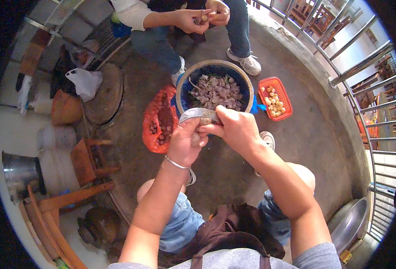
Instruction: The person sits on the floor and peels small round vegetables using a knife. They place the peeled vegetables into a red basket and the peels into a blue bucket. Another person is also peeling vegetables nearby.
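Note:
Both of my hands meet just past the near rim of a round bin (183, 77) that holds a heap of pale purplish peelings (218, 90). My left hand (186, 136) is closed around small round, brownish bulbs (196, 138); their exact kind is hard to tell. In my right hand (236, 129) is a curved metal blade (198, 113), its handle hidden by the fingers, lying across the top of a bulb. Left of the bin lies an open red plastic bag (151, 117) of unpeeled bulbs. Right of it, a red plastic basket (288, 101) holds peeled, cream-coloured round pieces.
Across the bin sits another person, whose hands (201, 20) hold a small piece. A metal railing (339, 70) curves along the right, with a large metal basin (351, 222) below. At left stand a wooden chair (53, 218), a metal pot (21, 171) and a white plastic bag (85, 82).

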`<state>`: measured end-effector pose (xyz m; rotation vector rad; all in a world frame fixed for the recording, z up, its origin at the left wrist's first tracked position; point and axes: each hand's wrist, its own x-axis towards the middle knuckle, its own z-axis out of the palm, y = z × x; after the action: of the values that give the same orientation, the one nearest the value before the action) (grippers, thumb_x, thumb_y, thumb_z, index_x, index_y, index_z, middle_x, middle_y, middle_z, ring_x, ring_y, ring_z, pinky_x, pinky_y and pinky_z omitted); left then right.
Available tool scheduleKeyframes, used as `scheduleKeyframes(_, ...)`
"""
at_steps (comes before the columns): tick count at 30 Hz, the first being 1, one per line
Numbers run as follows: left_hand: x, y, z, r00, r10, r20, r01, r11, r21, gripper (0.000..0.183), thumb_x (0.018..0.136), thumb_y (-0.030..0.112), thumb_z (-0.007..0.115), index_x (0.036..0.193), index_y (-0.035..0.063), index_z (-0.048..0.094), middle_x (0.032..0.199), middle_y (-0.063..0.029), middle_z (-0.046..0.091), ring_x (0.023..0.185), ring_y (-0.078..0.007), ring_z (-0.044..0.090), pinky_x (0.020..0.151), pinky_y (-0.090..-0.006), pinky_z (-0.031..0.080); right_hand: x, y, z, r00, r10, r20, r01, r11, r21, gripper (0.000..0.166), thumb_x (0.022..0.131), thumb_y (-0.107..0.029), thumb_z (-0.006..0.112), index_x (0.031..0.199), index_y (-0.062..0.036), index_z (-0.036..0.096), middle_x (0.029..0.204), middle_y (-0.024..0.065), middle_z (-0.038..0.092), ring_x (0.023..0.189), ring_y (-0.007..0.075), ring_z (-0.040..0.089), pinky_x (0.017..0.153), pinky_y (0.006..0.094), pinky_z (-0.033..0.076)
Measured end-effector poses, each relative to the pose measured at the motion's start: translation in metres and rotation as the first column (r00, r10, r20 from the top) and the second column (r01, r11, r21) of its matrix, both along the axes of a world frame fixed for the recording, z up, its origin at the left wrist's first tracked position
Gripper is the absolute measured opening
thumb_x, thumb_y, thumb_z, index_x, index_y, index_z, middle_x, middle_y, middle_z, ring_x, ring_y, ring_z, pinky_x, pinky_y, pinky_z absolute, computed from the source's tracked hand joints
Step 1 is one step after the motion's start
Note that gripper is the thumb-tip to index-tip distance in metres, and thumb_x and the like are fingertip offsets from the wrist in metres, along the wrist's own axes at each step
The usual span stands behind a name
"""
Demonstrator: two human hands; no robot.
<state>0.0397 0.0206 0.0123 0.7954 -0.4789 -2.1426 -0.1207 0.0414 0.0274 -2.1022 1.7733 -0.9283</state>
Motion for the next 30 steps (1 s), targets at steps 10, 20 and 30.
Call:
scheduleKeyframes(10,0.002,-0.005,-0.013,0.999,0.049,-0.023,-0.048,0.997,0.062,0.01,0.088,0.013,0.053,0.092,0.0048,0.058,0.079,-0.0028,0.06,0.063,-0.0087,0.051,0.047,-0.0227,0.041,0.008,-0.004,-0.011,0.999,-0.01,0.032,0.008,0.998,0.067,0.05,0.074,-0.054,0.059,0.068,-0.0061,0.048,0.057,0.0142,0.057,0.056,0.032,0.061,0.048,0.0407,0.048)
scheduleKeyframes(20,0.003,-0.01,-0.018,0.999,-0.052,0.007,0.05,0.988,0.146,0.01,0.085,0.014,0.055,0.088,0.0047,0.058,0.076,-0.0021,0.059,0.062,-0.0088,0.053,0.045,-0.0222,0.041,0.002,-0.001,-0.01,1.0,0.018,-0.003,-0.018,0.995,0.096,0.051,0.074,-0.053,0.061,0.066,-0.0037,0.048,0.056,0.0157,0.054,0.057,0.034,0.059,0.049,0.0401,0.045)
scheduleKeyframes(30,0.004,-0.007,-0.019,1.0,-0.008,0.028,0.002,0.978,0.207,0.01,0.086,0.014,0.054,0.09,0.0056,0.057,0.076,-0.0012,0.059,0.061,-0.008,0.053,0.045,-0.0218,0.041,0.007,-0.005,-0.013,0.999,0.037,-0.012,-0.037,0.999,-0.005,0.05,0.075,-0.052,0.061,0.067,-0.0043,0.047,0.056,0.0148,0.055,0.057,0.032,0.059,0.049,0.0393,0.046)
